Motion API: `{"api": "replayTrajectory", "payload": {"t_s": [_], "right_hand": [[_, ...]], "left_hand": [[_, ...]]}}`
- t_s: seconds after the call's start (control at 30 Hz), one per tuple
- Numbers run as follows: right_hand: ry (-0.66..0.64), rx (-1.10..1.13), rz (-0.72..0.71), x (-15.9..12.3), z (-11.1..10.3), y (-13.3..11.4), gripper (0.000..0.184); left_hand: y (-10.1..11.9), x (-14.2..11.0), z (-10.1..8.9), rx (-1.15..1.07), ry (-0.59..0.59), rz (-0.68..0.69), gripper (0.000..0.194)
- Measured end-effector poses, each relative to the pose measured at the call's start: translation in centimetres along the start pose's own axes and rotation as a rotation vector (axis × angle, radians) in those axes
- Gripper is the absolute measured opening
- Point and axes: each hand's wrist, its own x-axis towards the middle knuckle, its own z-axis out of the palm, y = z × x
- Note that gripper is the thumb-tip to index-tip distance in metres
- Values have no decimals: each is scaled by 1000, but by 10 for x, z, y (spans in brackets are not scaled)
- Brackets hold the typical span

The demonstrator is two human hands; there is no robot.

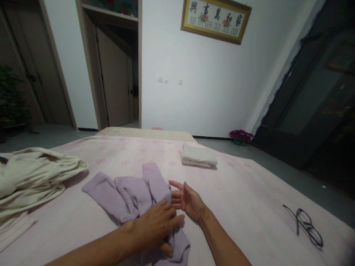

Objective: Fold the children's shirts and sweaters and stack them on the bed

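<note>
A lavender garment (138, 190) lies crumpled on the pink bedsheet in front of me, with two long, tube-like parts pointing away. My left hand (156, 225) rests palm down across its near part, fingers stretched to the right and thumb apart. Just to the right, my right hand (190, 201) is turned partly palm up. Its fingers are extended and spread at the garment's right edge, and the thumb points up. Whether those fingertips touch the cloth is hard to see. Part of the garment is hidden beneath my left hand and forearm.
On the pink floral sheet (238, 207) sit a folded white cloth stack (199, 156), a cream garment heap (41, 173), striped fabric (15, 229) and black-framed glasses (307, 225). Beyond the far edge are a wall, a half-open door (115, 77) and purple flowers (241, 136).
</note>
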Motion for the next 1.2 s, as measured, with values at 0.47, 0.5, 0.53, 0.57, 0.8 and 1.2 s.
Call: {"api": "replayTrajectory", "payload": {"t_s": [0.47, 0.5, 0.53, 0.57, 0.8, 1.2], "right_hand": [[173, -183, -147, 0, 3, -3, 59], [154, -226, -132, 2, 6, 0, 59], [140, -271, -117, 4, 11, 4, 60], [136, -315, -111, 7, 17, 9, 63], [192, -348, -338, 30, 77, 41, 69], [535, -309, -577, 7, 77, -59, 27]], "left_hand": [[-95, -17, -43, -966, 851, -830, 39], [-98, -19, -44, -1073, 886, -827, 39], [-99, -20, -44, -1164, 924, -830, 38], [-97, -20, -43, -1241, 970, -835, 37], [-66, -1, -43, -1628, 1282, -727, 40], [-109, -55, -89, -788, 838, -609, 34]]}}
